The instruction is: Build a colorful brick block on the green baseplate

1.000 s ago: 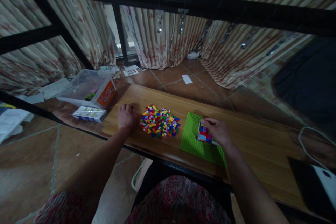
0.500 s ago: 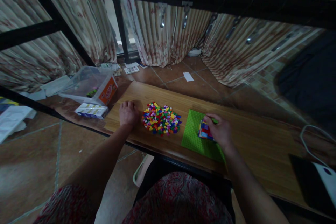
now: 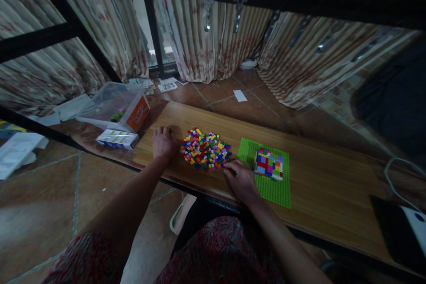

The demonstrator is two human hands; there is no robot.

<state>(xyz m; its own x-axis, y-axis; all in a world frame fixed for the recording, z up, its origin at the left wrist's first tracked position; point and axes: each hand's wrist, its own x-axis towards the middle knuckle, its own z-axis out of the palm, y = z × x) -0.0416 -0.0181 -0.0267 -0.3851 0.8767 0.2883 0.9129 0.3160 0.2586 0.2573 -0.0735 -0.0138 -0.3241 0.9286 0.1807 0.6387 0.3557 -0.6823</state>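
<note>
My left hand [image 3: 163, 143] rests on the wooden bench with its fingers curled under, just left of a pile of small colourful building bricks [image 3: 205, 150]. Nothing shows in it. At the pile's lower right edge, my right hand [image 3: 242, 181] reaches in with thumb and forefinger apart and a gap between them. No brick is visible in its fingers. Behind that hand lies a green baseplate [image 3: 281, 195], partly covered by the hand. A low block of multicoloured bricks [image 3: 269, 164] stands on the plate, right of the hand.
The wooden bench [image 3: 326, 186] runs across in front of me. Left of it are a clear plastic bin [image 3: 106, 102] and a small box [image 3: 117, 139]. A black-and-white object [image 3: 396, 226] with a cable lies at the right end. A dark metal frame crosses above, before curtains.
My right hand has left the brick block and moved left to the pile's edge, uncovering the block. My left hand stays in place.
</note>
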